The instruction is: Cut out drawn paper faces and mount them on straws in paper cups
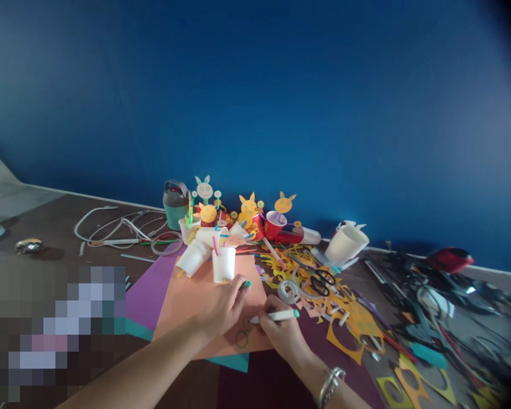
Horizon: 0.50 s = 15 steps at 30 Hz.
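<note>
My right hand point(283, 335) grips a white marker point(281, 315) with a green end, its tip at a sheet of orange paper point(174, 307). Small green circles point(242, 339) are drawn on that sheet, close to the tip. My left hand point(221, 307) rests on the same paper, fingers closed on a green marker cap point(247, 284). Just beyond it a white paper cup point(223, 265) stands upright with a pink straw in it. Another white cup point(193, 257) lies tilted beside that one. Purple paper point(147, 289) and teal paper point(234, 362) stick out from under the orange sheet.
Paper animal figures point(247, 204) and red cups point(276, 224) crowd the back by the blue wall. Right of the paper lie yellow scraps point(361, 321), black-handled scissors point(322, 282) and a tape roll point(288, 291). White cables point(106, 241) coil at left; a glue gun point(421, 307) is far right.
</note>
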Each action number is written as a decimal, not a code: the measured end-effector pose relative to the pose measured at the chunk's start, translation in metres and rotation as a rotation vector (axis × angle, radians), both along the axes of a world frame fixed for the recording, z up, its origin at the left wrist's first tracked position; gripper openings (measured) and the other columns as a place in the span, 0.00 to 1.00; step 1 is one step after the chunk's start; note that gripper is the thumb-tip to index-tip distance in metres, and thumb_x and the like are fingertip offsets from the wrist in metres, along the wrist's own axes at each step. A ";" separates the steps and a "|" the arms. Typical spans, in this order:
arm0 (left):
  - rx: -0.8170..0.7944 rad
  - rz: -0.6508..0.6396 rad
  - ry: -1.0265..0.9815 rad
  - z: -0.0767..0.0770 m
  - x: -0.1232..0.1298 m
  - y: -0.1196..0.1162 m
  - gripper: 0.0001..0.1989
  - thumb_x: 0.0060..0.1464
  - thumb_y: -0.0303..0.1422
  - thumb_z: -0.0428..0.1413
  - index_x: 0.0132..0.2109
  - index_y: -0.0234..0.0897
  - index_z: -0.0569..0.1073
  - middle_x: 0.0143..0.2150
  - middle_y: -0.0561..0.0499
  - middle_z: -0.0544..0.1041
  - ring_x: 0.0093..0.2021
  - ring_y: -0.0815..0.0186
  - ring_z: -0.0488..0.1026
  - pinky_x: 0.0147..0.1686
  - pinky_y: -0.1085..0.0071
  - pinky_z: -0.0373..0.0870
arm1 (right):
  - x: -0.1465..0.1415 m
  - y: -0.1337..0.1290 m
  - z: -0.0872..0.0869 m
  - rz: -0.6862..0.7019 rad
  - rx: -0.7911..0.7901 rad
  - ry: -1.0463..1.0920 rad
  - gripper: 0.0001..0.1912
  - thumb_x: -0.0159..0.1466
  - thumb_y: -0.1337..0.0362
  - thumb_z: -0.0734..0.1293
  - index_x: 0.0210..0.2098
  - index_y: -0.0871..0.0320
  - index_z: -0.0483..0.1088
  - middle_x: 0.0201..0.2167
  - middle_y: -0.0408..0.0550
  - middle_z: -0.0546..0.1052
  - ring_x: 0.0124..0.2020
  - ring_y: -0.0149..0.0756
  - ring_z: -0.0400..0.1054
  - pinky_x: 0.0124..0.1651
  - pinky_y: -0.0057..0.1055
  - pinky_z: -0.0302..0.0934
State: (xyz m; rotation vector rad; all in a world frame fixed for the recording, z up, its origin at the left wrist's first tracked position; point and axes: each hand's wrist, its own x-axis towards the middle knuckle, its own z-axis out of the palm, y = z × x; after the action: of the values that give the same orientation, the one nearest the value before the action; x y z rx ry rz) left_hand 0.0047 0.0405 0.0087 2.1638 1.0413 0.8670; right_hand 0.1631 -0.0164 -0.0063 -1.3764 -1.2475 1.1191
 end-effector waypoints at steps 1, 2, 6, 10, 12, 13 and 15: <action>-0.002 0.004 -0.002 0.000 0.000 0.000 0.09 0.64 0.35 0.40 0.39 0.39 0.63 0.24 0.56 0.67 0.24 0.68 0.67 0.25 0.75 0.59 | 0.000 0.000 0.000 -0.003 0.003 -0.013 0.10 0.56 0.65 0.63 0.21 0.55 0.56 0.13 0.36 0.63 0.15 0.27 0.55 0.18 0.24 0.47; -0.002 0.011 -0.004 0.000 0.000 0.000 0.09 0.64 0.36 0.40 0.40 0.39 0.63 0.24 0.56 0.68 0.25 0.68 0.67 0.25 0.75 0.59 | 0.000 0.000 0.001 -0.007 0.009 -0.030 0.10 0.56 0.65 0.62 0.21 0.55 0.56 0.13 0.36 0.63 0.15 0.26 0.55 0.18 0.24 0.47; 0.007 0.023 -0.006 -0.001 0.001 -0.001 0.10 0.64 0.36 0.40 0.40 0.40 0.63 0.25 0.56 0.68 0.25 0.69 0.67 0.26 0.75 0.59 | 0.001 0.000 -0.001 -0.010 0.031 -0.077 0.09 0.55 0.67 0.62 0.21 0.55 0.57 0.14 0.36 0.63 0.15 0.26 0.55 0.18 0.24 0.47; 0.026 0.028 -0.003 -0.001 0.002 0.000 0.10 0.64 0.37 0.40 0.40 0.40 0.63 0.23 0.57 0.67 0.24 0.68 0.66 0.25 0.74 0.58 | 0.001 0.000 -0.004 -0.006 0.002 -0.048 0.08 0.55 0.66 0.62 0.22 0.55 0.57 0.14 0.36 0.64 0.15 0.26 0.55 0.17 0.23 0.46; 0.031 0.034 -0.003 -0.001 0.002 0.000 0.10 0.64 0.37 0.40 0.40 0.40 0.63 0.23 0.57 0.66 0.23 0.69 0.65 0.24 0.74 0.58 | 0.001 0.000 -0.004 -0.006 -0.002 -0.049 0.09 0.56 0.66 0.62 0.22 0.55 0.57 0.14 0.36 0.64 0.15 0.26 0.55 0.17 0.23 0.45; 0.029 0.031 -0.004 -0.001 0.001 0.000 0.10 0.64 0.37 0.40 0.40 0.39 0.63 0.23 0.57 0.66 0.23 0.69 0.65 0.24 0.74 0.57 | 0.001 0.000 -0.004 -0.007 0.009 -0.059 0.09 0.56 0.66 0.63 0.22 0.55 0.57 0.13 0.35 0.63 0.15 0.26 0.55 0.17 0.23 0.46; 0.021 0.024 -0.008 -0.001 0.001 0.000 0.09 0.64 0.36 0.41 0.40 0.39 0.64 0.23 0.57 0.67 0.24 0.69 0.66 0.24 0.75 0.58 | 0.001 -0.001 -0.003 -0.008 0.034 -0.089 0.09 0.56 0.66 0.63 0.22 0.55 0.58 0.14 0.36 0.64 0.16 0.27 0.56 0.18 0.23 0.47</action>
State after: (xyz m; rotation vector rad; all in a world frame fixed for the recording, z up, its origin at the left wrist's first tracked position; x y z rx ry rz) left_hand 0.0060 0.0401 0.0081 2.1679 1.0604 0.9002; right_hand 0.1637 -0.0171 -0.0093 -1.4177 -1.3177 1.0366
